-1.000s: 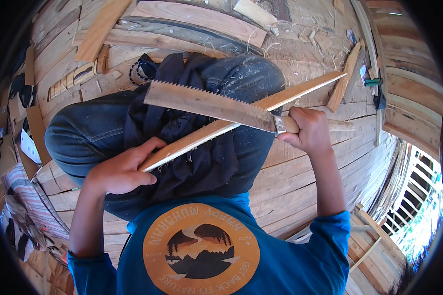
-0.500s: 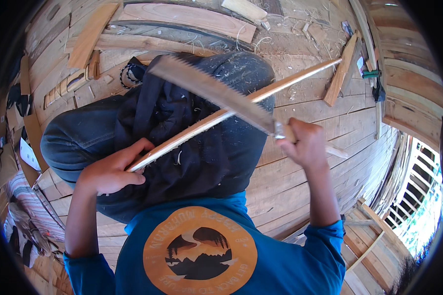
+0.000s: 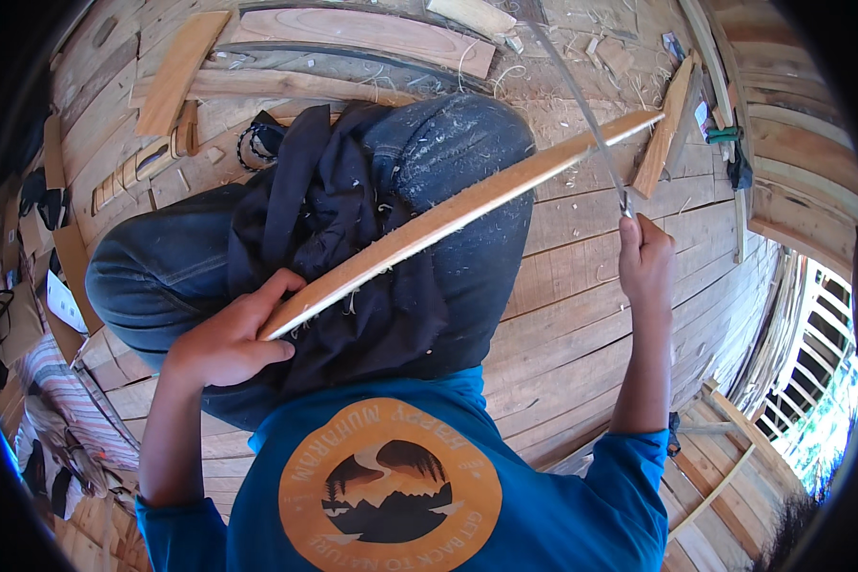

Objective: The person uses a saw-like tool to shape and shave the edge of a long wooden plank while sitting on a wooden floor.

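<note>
A long, narrow wooden strip (image 3: 467, 202) lies slantwise over my lap, its far tip up at the right. My left hand (image 3: 234, 334) grips its near end, thumb on one side and fingers on the other. In my right hand (image 3: 646, 257) is a hand saw (image 3: 586, 110), held by its handle, which my fingers mostly hide. The saw's thin blade points away from me, seen nearly edge-on, and passes across the strip close to its far end. Whether blade and wood touch, I cannot tell. Dark cloth (image 3: 338, 224) dusted with shavings covers my lap.
Beyond my knees lie several boards (image 3: 362, 33) and an orange-brown plank (image 3: 183, 74). Another short board (image 3: 664, 129) rests near the strip's far tip. Shavings and offcuts litter the plank floor (image 3: 582, 286). Cardboard boxes (image 3: 70, 262) stand at the left, a wooden wall (image 3: 799, 143) at the right.
The saw has swung right and away, from lying across the strip's middle to near its far end, its blade now edge-on. The strip has rolled to show a broader face.
</note>
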Demonstrator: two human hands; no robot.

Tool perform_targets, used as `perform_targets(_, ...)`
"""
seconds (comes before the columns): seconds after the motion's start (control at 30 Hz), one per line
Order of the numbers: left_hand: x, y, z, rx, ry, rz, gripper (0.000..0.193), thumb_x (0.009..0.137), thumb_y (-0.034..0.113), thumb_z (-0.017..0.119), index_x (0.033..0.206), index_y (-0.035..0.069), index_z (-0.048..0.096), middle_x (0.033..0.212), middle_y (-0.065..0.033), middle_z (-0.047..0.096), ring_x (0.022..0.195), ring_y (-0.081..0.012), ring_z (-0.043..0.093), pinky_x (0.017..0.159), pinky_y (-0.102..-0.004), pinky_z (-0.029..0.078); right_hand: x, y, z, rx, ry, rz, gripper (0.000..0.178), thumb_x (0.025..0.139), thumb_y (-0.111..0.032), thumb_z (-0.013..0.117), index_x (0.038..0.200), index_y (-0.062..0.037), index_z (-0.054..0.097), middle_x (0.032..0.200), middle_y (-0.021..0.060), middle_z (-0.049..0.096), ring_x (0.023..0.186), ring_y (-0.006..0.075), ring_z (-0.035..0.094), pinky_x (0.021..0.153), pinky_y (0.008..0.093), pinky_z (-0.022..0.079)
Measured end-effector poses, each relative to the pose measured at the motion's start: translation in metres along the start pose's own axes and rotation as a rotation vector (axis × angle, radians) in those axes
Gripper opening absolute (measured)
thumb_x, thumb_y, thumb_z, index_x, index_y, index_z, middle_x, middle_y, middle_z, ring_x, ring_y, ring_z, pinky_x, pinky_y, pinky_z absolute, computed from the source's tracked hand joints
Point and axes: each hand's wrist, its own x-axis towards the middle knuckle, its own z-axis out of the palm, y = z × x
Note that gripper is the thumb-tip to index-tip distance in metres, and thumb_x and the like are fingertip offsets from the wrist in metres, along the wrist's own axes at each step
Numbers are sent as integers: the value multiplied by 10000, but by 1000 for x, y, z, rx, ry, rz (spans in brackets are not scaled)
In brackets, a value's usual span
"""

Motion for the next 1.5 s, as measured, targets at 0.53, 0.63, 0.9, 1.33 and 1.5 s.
perform_targets(0.53, 2, -2, 5, -15, 34, 10, 551, 730, 159, 630, 1236, 55, 440, 778, 5, 445, 715, -120, 447, 677, -262, 370, 12, -12, 34, 280, 122, -1, 597, 898, -582, 575, 706, -17, 591, 559, 169, 564, 509, 354, 594, 475, 440, 441)
perform_targets(0.63, 1, 10, 4, -8, 15, -37, 552, 726, 160, 631, 1236, 58, 444, 778, 9, 440, 719, -117, 449, 681, -260, 372, 25, 1, 23, 22, 250, -157, 572, 911, -552, 573, 703, -20, 587, 543, 164, 553, 501, 356, 588, 468, 444, 429)
perform_targets(0.9, -1, 0, 1, 0, 3, 8, 546, 740, 116, 627, 1247, 53, 435, 786, -92, 512, 754, -173, 516, 719, -298, 420, -5, -36, 34, 129, 76, -239, 580, 924, -555, 552, 695, -23, 583, 545, 186, 542, 532, 396, 591, 489, 458, 440)
perform_targets(1.33, 1, 0, 2, -144, -12, -42, 568, 715, 159, 651, 1241, 66, 458, 775, 20, 434, 724, -81, 424, 658, -234, 351, 12, -16, 25, 23, 106, -183, 580, 907, -582, 565, 741, -27, 607, 568, 185, 562, 556, 403, 596, 526, 463, 469)
perform_targets(1.5, 3, 3, -7, -118, -54, -75, 535, 747, 105, 626, 1247, 64, 441, 811, -38, 494, 763, -131, 495, 711, -275, 408, 38, 14, 16, -39, 187, -213, 594, 902, -608, 557, 753, -36, 615, 561, 169, 552, 530, 387, 597, 493, 447, 470)
